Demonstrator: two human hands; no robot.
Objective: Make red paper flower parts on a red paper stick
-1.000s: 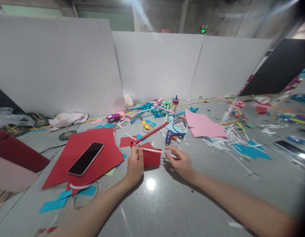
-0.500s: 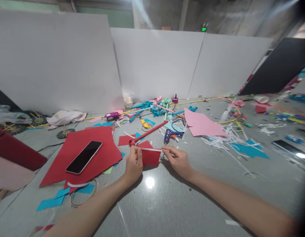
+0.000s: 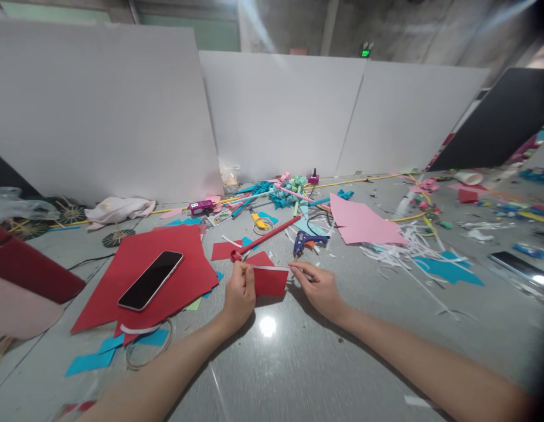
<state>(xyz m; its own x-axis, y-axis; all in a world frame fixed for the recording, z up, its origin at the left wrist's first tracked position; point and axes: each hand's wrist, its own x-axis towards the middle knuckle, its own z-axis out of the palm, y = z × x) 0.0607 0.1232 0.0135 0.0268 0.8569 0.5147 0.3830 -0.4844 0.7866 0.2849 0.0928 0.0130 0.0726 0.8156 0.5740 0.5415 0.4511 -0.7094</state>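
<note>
"Moved inward since a second ago with the right hand [image 3: 318,287], up to the right end of the white strip [image 3: 270,268]."

"Gripping there?"

"Narrowed to a fingertip pinch, but can't tell whether closed on anything. Clamped with the left hand [image 3: 240,291] on the left end of the red paper [image 3: 270,282]."

"Lying where?"

"Held between both hands, nearer than the blue glue gun [image 3: 301,241], with the strip along its far edge."

"Likely light, bendy, easily creased. Best pinched flat at the short ends."
</note>
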